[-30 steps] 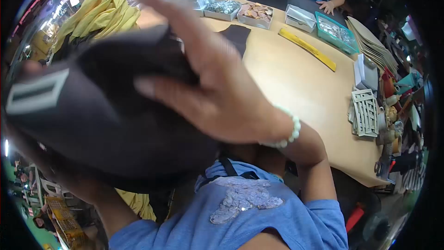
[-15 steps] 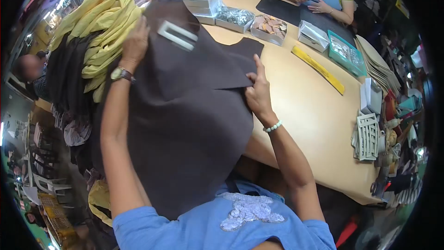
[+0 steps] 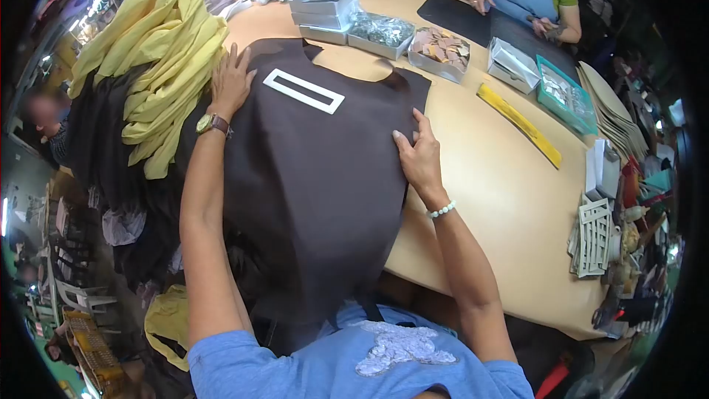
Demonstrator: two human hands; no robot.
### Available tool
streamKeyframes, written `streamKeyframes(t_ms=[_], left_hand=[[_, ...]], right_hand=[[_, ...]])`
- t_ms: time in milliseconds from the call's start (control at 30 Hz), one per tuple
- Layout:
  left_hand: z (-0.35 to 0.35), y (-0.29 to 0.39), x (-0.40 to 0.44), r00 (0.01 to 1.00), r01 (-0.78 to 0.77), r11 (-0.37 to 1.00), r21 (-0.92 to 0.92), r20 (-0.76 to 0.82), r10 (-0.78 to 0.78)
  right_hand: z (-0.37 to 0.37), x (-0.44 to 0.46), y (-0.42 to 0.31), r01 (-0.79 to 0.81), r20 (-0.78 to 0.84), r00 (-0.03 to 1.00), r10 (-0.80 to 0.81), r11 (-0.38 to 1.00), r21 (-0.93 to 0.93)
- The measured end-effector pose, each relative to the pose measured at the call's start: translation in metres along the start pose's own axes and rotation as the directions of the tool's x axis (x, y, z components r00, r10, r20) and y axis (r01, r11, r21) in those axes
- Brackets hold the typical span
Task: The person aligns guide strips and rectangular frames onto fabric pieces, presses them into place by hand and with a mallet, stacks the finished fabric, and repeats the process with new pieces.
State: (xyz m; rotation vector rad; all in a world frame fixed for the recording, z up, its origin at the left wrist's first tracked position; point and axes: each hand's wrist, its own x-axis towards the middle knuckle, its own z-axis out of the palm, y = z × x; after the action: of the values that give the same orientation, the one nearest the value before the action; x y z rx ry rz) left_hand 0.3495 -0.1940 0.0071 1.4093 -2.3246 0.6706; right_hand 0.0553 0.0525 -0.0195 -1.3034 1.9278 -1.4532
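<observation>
Head view | 1 dark cloth point(image 3: 317, 177), 1 white frame point(image 3: 311, 83) atop | left hand point(image 3: 230, 85) spread | right hand point(image 3: 422, 159) loosely spread at edge

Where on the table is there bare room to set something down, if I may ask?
The widest bare patch of table lies between the dark cloth, the yellow strip and the lattice pieces. A narrow one runs between the strip and the teal basket. The far side is crowded around the stacked boxes.
</observation>
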Motion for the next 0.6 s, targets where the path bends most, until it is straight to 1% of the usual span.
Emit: streamKeyframes(t_ms=[33, 100, 133, 200, 267, 300, 333, 467, 567, 600], left_hand=[[0.0, 0.003, -0.001, 0.998, 0.058, 0.998, -0.031, -0.001, -0.058], [0.002, 0.009, -0.006, 0.986, 0.169, 0.981, -0.095, 0.006, -0.169], [0.016, 0.007, -0.012, 0.982, 0.189, 0.946, -0.262, 0.058, -0.18], [0.047, 0.0, -0.029, 0.97, 0.241, 0.791, -0.562, 0.166, -0.178], [0.032, 0.023, -0.04, 0.923, 0.358, 0.808, -0.468, 0.31, -0.23], [0.026, 0.032, -0.043, 0.891, 0.409, 0.812, -0.416, 0.375, -0.257], [0.032, 0.029, -0.041, 0.898, 0.399, 0.797, -0.453, 0.367, -0.242], [0.057, 0.014, -0.022, 0.928, 0.263, 0.855, -0.446, 0.359, -0.098], [0.001, 0.046, -0.008, 0.901, 0.316, 0.936, -0.155, 0.358, -0.245], [0.001, 0.047, -0.004, 0.964, 0.185, 0.98, -0.076, 0.207, -0.166]], right_hand=[[-0.001, -0.002, -0.004, -0.068, 0.016, 0.998, 0.068, 0.997, -0.022], [0.002, -0.005, 0.004, -0.031, -0.021, 0.999, 0.032, 0.998, 0.053], [0.003, -0.007, 0.007, -0.018, -0.041, 0.999, 0.021, 0.996, 0.092], [-0.004, -0.01, -0.001, -0.114, 0.024, 0.993, 0.113, 0.993, 0.028], [-0.002, -0.011, 0.005, -0.039, 0.039, 0.999, 0.037, 0.998, 0.049], [0.003, -0.009, 0.013, 0.081, 0.009, 0.997, -0.082, 0.992, 0.101], [0.007, -0.008, 0.019, 0.2, -0.029, 0.98, -0.197, 0.969, 0.148], [0.004, -0.008, 0.016, 0.086, 0.006, 0.996, -0.089, 0.977, 0.194], [0.005, -0.004, 0.022, 0.031, 0.022, 0.999, -0.038, 0.968, 0.25], [0.005, -0.004, 0.023, 0.011, 0.034, 0.999, -0.021, 0.962, 0.273]])
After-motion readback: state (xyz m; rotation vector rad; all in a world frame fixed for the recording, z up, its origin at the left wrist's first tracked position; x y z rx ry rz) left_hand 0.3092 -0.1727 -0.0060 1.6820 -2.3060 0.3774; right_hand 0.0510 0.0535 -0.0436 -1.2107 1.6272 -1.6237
